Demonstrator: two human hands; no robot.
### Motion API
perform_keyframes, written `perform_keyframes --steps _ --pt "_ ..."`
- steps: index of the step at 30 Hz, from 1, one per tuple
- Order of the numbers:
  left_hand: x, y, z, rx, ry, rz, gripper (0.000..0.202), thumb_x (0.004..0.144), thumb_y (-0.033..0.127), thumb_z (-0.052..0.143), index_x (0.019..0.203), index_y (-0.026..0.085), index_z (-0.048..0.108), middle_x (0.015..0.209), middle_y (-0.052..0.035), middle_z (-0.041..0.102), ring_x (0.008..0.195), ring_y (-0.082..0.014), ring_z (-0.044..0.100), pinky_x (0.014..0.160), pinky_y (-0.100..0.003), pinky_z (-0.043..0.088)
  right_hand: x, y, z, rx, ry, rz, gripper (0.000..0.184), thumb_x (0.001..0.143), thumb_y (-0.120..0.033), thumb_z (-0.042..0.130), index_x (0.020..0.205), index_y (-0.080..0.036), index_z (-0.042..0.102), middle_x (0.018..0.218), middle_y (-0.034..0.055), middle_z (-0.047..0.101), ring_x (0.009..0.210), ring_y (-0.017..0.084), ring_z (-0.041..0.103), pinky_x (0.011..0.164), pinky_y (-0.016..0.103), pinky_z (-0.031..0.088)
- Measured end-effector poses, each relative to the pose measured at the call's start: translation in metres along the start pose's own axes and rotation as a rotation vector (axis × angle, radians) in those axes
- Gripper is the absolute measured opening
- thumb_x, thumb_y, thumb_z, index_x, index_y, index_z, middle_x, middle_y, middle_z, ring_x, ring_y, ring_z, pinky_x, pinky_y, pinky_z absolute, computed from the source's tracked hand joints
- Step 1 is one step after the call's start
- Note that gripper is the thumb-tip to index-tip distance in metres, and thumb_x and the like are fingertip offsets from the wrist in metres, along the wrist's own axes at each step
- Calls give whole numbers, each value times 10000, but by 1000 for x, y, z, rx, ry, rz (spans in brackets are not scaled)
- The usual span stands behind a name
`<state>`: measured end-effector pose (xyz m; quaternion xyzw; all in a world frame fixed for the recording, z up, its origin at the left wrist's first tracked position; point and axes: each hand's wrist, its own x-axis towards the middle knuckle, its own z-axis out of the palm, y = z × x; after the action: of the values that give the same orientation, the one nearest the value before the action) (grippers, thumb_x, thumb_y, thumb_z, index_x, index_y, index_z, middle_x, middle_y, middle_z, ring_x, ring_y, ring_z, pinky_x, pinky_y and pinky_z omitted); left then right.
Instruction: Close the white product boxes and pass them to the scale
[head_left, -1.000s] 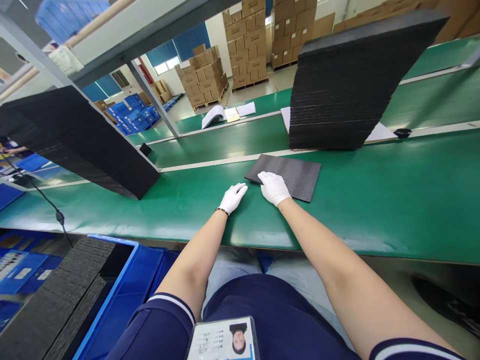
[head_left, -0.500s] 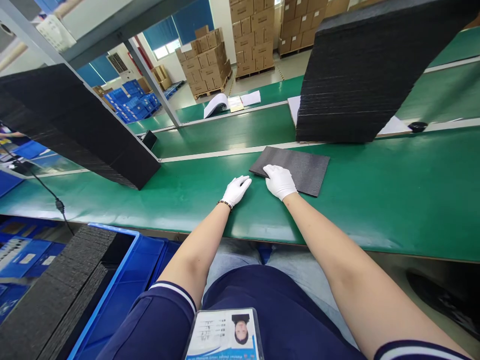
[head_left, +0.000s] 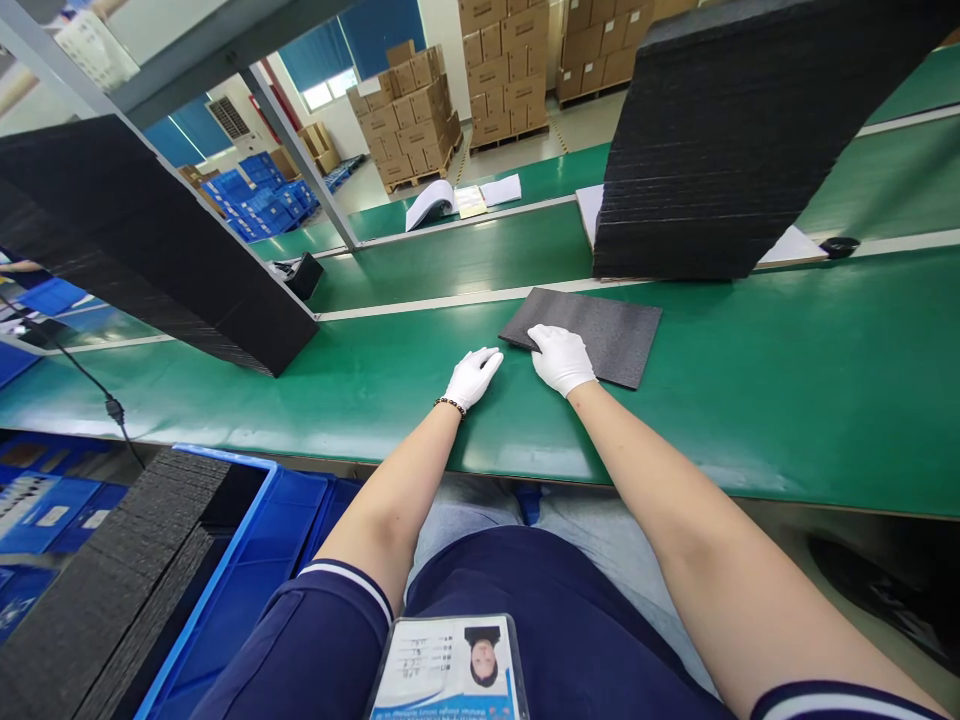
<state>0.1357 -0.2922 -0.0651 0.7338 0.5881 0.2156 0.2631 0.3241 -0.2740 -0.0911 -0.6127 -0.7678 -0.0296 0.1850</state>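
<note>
A dark grey foam sheet [head_left: 615,335] lies at a slant on the green work surface in front of me. My right hand [head_left: 561,358], in a white glove, closes on its near left edge with the fingers curled in. That hand covers part of the sheet. Just left of the sheet, my left hand [head_left: 472,376] rests on the green surface [head_left: 375,400], also gloved in white. Its fingers are stretched out and it holds nothing; a small gap separates it from the sheet.
A tall stack of black sheets [head_left: 705,150] stands behind on the right, another black stack [head_left: 150,240] leans at the left. Below left, a blue bin [head_left: 255,560] holds more black sheets [head_left: 120,570]. A metal post [head_left: 300,155] rises beyond. Papers [head_left: 465,200] lie farther back.
Both hands and the foam sheet stay in nearly the same place. The view has shifted very slightly.
</note>
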Motion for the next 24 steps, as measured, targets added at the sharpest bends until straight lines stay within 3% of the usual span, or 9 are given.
perform_keyframes --steps 24 --pt "2 -4 3 95 -8 76 387 996 360 389 1260 195 619 1369 -14 590 1351 -138 451 1189 -280 234 -1 1 0 1 -7 26 381 900 -391 577 1209 -168 552 1238 88 560 1100 213 561 926 453 493"
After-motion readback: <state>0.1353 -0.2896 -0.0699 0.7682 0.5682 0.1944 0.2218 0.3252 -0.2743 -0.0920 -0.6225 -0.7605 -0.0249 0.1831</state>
